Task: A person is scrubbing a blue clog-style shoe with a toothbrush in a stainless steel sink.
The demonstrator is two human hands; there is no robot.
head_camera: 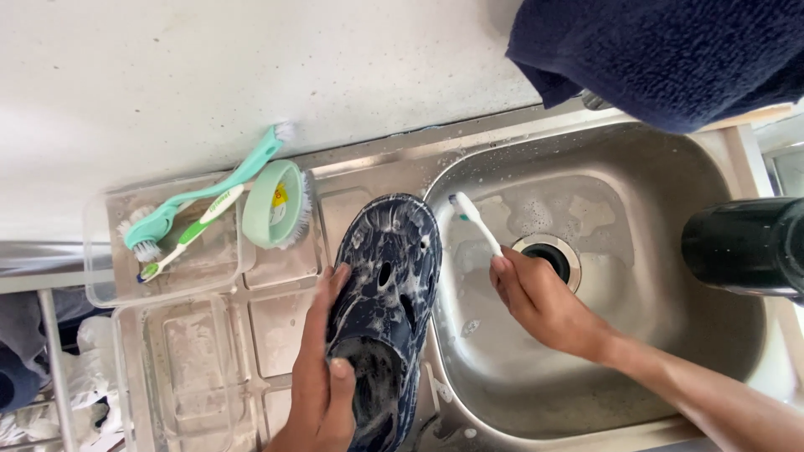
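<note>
While the dark blue foam clog [387,293], flecked with soap suds, lies sole-down on the steel drainboard [280,331] just left of the sink [670,209], I see my left hand [322,377] wrapped around its heel end, thumb inside the opening, grip closed on the shoe. My right hand [540,301] hovers over the basin, its grip closed on a white toothbrush [475,220] whose bristled head points up and away, just beside the clog's toe and apart from it. Suds cling to the sink floor around the drain [548,255]. Further left, a clear plastic tray [105,268] holds a teal long-handled brush [201,194] and a green-and-white toothbrush [191,233], with a pale green round scrub brush [280,205] leaning at its edge. A dark blue towel [662,50] hangs above the sink, and a black cylinder [741,247] juts in from the right.
</note>
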